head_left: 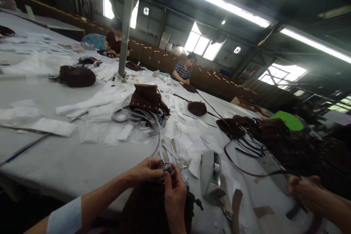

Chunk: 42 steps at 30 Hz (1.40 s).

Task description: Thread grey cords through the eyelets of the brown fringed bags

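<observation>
My left hand (145,172) and my right hand (174,192) meet at the near edge of the white table (68,153). Both pinch a small grey piece (166,168) held between the fingertips, fingers closed round it. Beneath them a dark brown suede bag (149,208) lies against the table edge. A grey tape dispenser (210,179) stands just right of my right hand.
Brown bags (148,98) and white paper strips (109,131) are spread across the table. A co-worker's hand (307,190) at the right holds a dark strap. Two other people sit at the far side near a grey post (125,25).
</observation>
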Tool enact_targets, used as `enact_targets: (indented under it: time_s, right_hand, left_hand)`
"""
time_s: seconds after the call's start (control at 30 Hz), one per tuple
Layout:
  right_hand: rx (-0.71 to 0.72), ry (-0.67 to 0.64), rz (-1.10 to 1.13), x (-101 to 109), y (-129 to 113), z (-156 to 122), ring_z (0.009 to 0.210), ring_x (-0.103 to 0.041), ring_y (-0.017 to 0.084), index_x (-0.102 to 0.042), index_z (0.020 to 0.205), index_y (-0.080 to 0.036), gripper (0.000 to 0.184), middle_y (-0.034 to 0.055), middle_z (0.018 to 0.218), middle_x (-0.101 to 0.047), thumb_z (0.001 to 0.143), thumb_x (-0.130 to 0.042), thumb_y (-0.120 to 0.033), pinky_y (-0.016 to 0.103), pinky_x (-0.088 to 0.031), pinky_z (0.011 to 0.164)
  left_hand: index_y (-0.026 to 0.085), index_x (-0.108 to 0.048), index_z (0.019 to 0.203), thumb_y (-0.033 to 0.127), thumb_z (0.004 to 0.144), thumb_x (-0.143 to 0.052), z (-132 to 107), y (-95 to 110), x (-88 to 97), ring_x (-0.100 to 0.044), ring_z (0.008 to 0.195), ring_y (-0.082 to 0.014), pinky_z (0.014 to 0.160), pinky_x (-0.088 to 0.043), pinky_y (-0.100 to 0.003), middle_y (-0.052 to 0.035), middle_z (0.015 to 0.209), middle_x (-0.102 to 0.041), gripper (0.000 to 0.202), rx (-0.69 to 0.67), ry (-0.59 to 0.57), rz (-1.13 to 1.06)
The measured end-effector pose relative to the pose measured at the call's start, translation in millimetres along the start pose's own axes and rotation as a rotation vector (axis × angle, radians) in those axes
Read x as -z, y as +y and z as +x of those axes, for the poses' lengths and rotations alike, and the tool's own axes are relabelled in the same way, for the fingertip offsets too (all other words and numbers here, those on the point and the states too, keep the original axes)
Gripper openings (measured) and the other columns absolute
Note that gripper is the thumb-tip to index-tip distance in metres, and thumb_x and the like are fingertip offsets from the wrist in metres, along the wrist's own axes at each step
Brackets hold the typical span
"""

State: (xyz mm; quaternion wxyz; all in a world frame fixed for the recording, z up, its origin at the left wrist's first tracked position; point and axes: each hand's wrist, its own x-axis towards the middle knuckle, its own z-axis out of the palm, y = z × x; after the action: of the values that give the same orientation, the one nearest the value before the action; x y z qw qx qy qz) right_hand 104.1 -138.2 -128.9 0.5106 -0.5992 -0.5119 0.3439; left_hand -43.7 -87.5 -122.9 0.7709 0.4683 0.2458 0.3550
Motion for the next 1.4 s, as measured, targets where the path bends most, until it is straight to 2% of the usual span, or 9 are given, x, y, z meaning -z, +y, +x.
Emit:
enact_targets:
  time_s: [0.1, 0.3, 0.4, 0.53, 0.63, 0.77, 0.87, 1.17, 1.4]
  right_hand:
    - [0.007, 0.005, 0.044, -4, 1, 0, 0.097, -0.064, 0.025, -0.058, 0.12, -0.016, 0.046, 0.0112, 0.109, -0.068, 0.082, -0.061, -0.042, 0.034, -0.053, 0.082]
    - [-0.044, -0.223, 0.192, 12, -3, 6, 0.061, -0.061, 0.015, -0.06, 0.108, -0.018, 0.034, -0.0008, 0.07, -0.064, 0.079, -0.068, -0.034, 0.024, -0.052, 0.058]
    - [0.019, -0.334, 0.163, 24, -9, 7, 0.072, -0.064, 0.017, -0.065, 0.088, -0.018, 0.017, 0.0021, 0.078, -0.066, 0.077, -0.07, -0.03, 0.027, -0.053, 0.068]
    - [0.164, -0.444, 0.121, 33, -12, 9, 0.093, -0.064, 0.023, -0.064, 0.105, -0.022, 0.032, 0.0075, 0.105, -0.064, 0.075, -0.071, -0.027, 0.034, -0.054, 0.081]
    - [0.272, -0.449, -0.008, 36, -13, 12, 0.095, -0.064, 0.023, -0.064, 0.11, -0.023, 0.031, 0.0081, 0.107, -0.064, 0.079, -0.066, -0.025, 0.034, -0.054, 0.082]
    - [0.398, -0.349, -0.215, 38, -19, 21, 0.081, -0.064, 0.018, -0.07, 0.092, -0.024, 0.015, 0.005, 0.088, -0.065, 0.086, -0.055, -0.021, 0.027, -0.053, 0.071]
    - [0.469, -0.298, -0.325, 38, -25, 28, 0.084, -0.064, 0.019, -0.073, 0.087, -0.024, 0.017, 0.0068, 0.094, -0.065, 0.086, -0.056, -0.021, 0.027, -0.052, 0.072]
    - [0.27, -0.444, -0.377, 47, -30, 47, 0.072, -0.065, 0.018, -0.073, 0.075, -0.022, 0.012, 0.0018, 0.077, -0.071, 0.077, -0.062, -0.017, 0.027, -0.049, 0.067]
    - [0.208, -0.589, -0.439, 53, -40, 53, 0.071, -0.064, 0.017, -0.072, 0.073, -0.021, 0.01, 0.0006, 0.073, -0.07, 0.078, -0.063, -0.02, 0.024, -0.047, 0.065]
  left_hand:
    - [0.012, -0.058, 0.077, 0.039, 0.072, -0.072, 2, -2, -2.7, -0.048, 0.051, -0.0058, 0.047, -0.031, -0.017, 0.0012, 0.062, -0.059, 0.032, -0.002, 0.082, -0.023]
    - [0.013, -0.056, 0.075, 0.046, 0.067, -0.074, 7, -12, 6.3, -0.046, 0.043, -0.0052, 0.042, -0.032, -0.017, 0.0022, 0.059, -0.058, 0.039, 0.031, 0.181, -0.059]
    - [0.012, -0.057, 0.077, 0.045, 0.065, -0.076, 10, -14, 11.3, -0.047, 0.042, -0.0054, 0.042, -0.032, -0.017, 0.0012, 0.058, -0.059, 0.04, 0.072, 0.174, -0.072]
    - [0.011, -0.058, 0.083, 0.046, 0.067, -0.075, 13, -14, 15.6, -0.05, 0.045, -0.0066, 0.043, -0.035, -0.017, -0.002, 0.062, -0.063, 0.042, 0.105, 0.136, -0.089]
    - [0.011, -0.059, 0.083, 0.047, 0.067, -0.074, 13, -11, 17.0, -0.049, 0.045, -0.0061, 0.043, -0.035, -0.017, -0.0019, 0.064, -0.063, 0.042, 0.113, 0.09, -0.071]
    - [0.012, -0.059, 0.082, 0.046, 0.066, -0.075, 13, -6, 14.6, -0.052, 0.05, -0.0078, 0.045, -0.037, -0.018, -0.0001, 0.064, -0.061, 0.041, 0.086, 0.029, 0.0]
    - [0.013, -0.058, 0.076, 0.044, 0.068, -0.073, 15, -3, 10.7, -0.051, 0.05, -0.0081, 0.047, -0.038, -0.019, 0.0017, 0.061, -0.058, 0.036, 0.057, -0.028, 0.11]
    - [0.013, -0.059, 0.076, 0.029, 0.074, -0.065, 10, 5, 1.1, -0.048, 0.058, -0.0076, 0.053, -0.035, -0.018, 0.003, 0.067, -0.056, 0.017, 0.041, -0.149, 0.274]
    - [0.013, -0.059, 0.077, 0.025, 0.067, -0.068, 11, -7, -0.9, -0.043, 0.057, -0.008, 0.051, -0.031, -0.018, 0.0057, 0.062, -0.05, 0.017, -0.03, -0.047, 0.386]
